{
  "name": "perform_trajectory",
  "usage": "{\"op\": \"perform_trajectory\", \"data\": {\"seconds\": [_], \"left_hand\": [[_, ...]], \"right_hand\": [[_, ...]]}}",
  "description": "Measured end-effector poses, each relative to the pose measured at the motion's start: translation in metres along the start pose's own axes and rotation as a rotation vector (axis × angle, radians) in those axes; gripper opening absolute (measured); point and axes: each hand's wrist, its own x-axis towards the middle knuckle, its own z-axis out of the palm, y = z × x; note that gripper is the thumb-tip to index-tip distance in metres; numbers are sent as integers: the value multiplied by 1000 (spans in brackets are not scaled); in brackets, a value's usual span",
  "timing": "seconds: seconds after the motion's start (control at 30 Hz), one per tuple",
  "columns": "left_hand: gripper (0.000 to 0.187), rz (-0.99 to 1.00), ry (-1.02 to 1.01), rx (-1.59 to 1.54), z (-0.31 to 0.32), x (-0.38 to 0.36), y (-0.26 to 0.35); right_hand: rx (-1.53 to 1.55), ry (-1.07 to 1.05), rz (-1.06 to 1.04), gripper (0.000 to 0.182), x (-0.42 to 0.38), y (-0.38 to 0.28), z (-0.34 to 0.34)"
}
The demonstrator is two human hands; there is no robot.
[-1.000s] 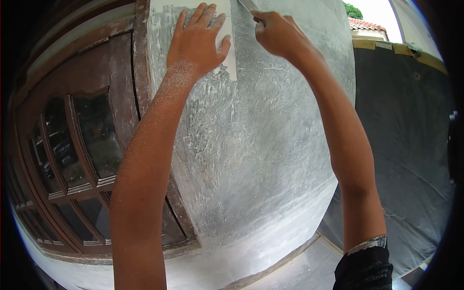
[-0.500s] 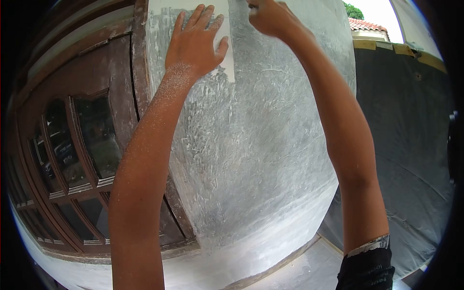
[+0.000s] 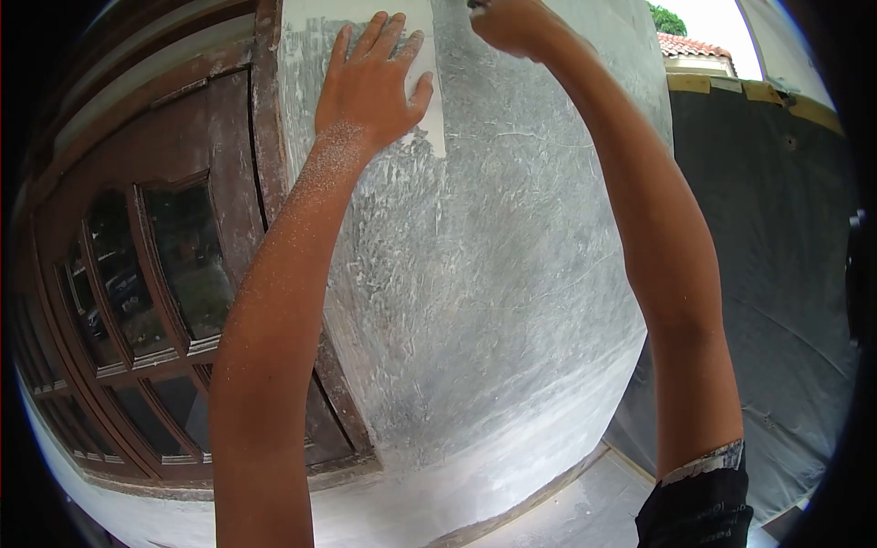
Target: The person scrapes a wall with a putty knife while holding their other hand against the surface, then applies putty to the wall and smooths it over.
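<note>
My left hand (image 3: 373, 89) lies flat against the wall (image 3: 484, 228), fingers spread, over a pale, smooth patch (image 3: 438, 110) near the top. White dust speckles its fingers, wrist and forearm. Higher up and to the right, at the top edge of the view, my right hand (image 3: 513, 26) is closed in a fist around a small dark-ended tool (image 3: 476, 5). Most of that tool is cut off by the frame, so its kind cannot be told. Grey, rough plaster with white streaks and thin cracks covers the wall below both hands.
A brown wooden door with glass panes (image 3: 137, 265) stands to the left in a worn frame (image 3: 267, 110). Dark sheeting (image 3: 767, 274) hangs at the right, with a tiled roof (image 3: 694, 47) beyond. A pale floor (image 3: 585, 502) meets the wall's white base.
My right hand has shifted slightly right and up along the wall. My left hand stays flat on the same spot, with the whole view moved only a little.
</note>
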Motion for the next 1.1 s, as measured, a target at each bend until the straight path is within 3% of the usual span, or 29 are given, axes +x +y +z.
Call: {"op": "perform_trajectory", "data": {"seconds": [0.2, 0.23, 0.33, 0.47, 0.7, 0.8, 0.93, 0.97, 1.1], "left_hand": [[56, -4, -3, -3, -2, 1, 1], [55, -11, -23, 13, -3, 1, 1], [55, -11, -22, 18, -2, 1, 1], [55, -6, -1, 6, 2, -1, 1], [55, -21, 36, 7, 7, 1, 2], [55, -6, 35, -3, 3, 2, -1], [55, -4, 11, -19, -3, 1, 0], [55, 0, 13, -19, -3, 1, 2], [55, -12, 4, -2, -2, 0, 1]], "right_hand": [[179, -142, 154, 49, -17, -23, -18], [-57, -31, -64, 49, 31, 15, 10], [15, -97, 90, 49, 22, -2, -2], [53, -33, -27, 49, 4, 12, 16], [8, -31, 49, 48, 29, -1, 5], [157, -146, 76, 48, -19, -10, -4], [-74, 139, -165, 47, 17, 38, 45], [39, 25, -7, 48, 15, 5, 19], [83, -65, 28, 50, 6, 1, 10]]}}
